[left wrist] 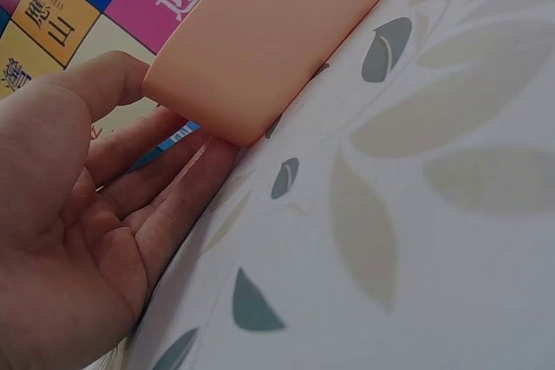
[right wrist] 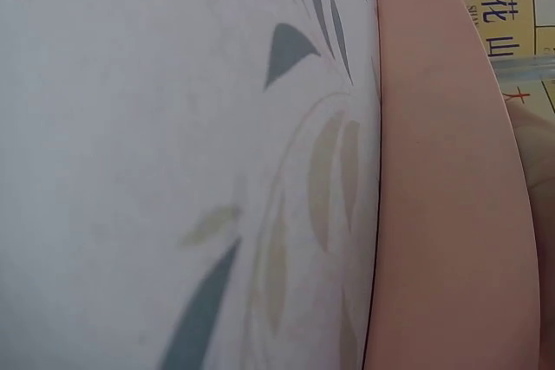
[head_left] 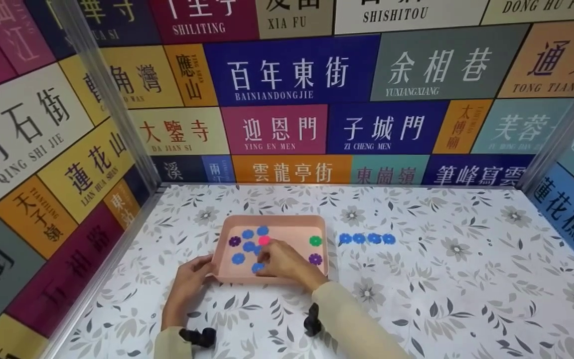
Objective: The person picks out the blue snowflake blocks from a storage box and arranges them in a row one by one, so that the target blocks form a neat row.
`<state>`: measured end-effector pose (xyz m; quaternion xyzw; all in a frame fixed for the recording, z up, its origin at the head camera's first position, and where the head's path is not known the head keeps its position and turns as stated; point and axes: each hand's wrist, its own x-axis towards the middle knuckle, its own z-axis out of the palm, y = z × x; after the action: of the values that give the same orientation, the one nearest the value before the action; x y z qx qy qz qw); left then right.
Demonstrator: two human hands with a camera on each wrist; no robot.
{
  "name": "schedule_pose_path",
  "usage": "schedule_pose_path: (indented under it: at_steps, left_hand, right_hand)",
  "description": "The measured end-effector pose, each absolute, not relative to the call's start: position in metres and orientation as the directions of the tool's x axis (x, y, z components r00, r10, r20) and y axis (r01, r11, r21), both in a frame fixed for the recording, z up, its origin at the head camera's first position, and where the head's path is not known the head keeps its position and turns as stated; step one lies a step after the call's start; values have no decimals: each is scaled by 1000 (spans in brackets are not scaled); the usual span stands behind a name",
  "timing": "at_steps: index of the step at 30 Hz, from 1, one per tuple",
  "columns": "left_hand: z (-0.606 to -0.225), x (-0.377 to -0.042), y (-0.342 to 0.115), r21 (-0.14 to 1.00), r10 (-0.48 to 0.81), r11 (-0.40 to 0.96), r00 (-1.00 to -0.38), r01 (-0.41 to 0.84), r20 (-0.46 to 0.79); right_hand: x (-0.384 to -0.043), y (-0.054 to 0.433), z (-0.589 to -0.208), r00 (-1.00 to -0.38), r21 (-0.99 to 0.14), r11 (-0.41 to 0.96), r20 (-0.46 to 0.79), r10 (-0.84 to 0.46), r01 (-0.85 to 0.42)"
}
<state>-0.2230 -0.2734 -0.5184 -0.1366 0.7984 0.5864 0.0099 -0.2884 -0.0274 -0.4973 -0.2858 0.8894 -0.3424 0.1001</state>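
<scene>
A shallow pink tray (head_left: 287,221) lies on the table. My left hand (head_left: 195,275) holds its near left corner from outside; in the left wrist view one digit rests on the rim and the other fingers (left wrist: 186,184) curve in against the lower wall. My right hand (head_left: 284,262) reaches down inside the tray, fingertips among several small blue flower-shaped pieces (head_left: 238,258). I cannot tell whether it pinches one. Beside those fingers is a bright pink piece (head_left: 264,240). In the right wrist view the tray wall (right wrist: 451,171) mostly hides the right hand (right wrist: 536,188).
A purple piece (head_left: 235,241) lies at the tray's left, a green piece (head_left: 315,241) and another purple piece (head_left: 315,259) at its right. Right of the tray runs a row of several blue pieces (head_left: 366,238). Sign-covered walls (head_left: 287,70) stand behind and beside the flowered tabletop (head_left: 446,284).
</scene>
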Motion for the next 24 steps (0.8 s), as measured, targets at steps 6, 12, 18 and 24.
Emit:
schedule_pose_path:
  at_steps: [6, 12, 18, 24]
  left_hand:
    - [-520, -223, -274, 940, -203, 265, -965, -216, -165]
    - [-521, -223, -274, 941, -198, 258, -965, -219, -170]
    - [-520, -223, -273, 944, -193, 254, -968, -209, -162]
    - [-522, -223, -273, 947, -204, 250, -967, -200, -151]
  right_hand:
    - [-288, -30, -496, -831, -673, 627, -34, -556, -392]
    - [-288, -30, -496, -843, -646, 655, -33, -537, -392]
    - [-289, -27, -498, -845, -664, 629, 8, -534, -404]
    - [-288, -25, -500, -841, -642, 624, 62, -538, -446]
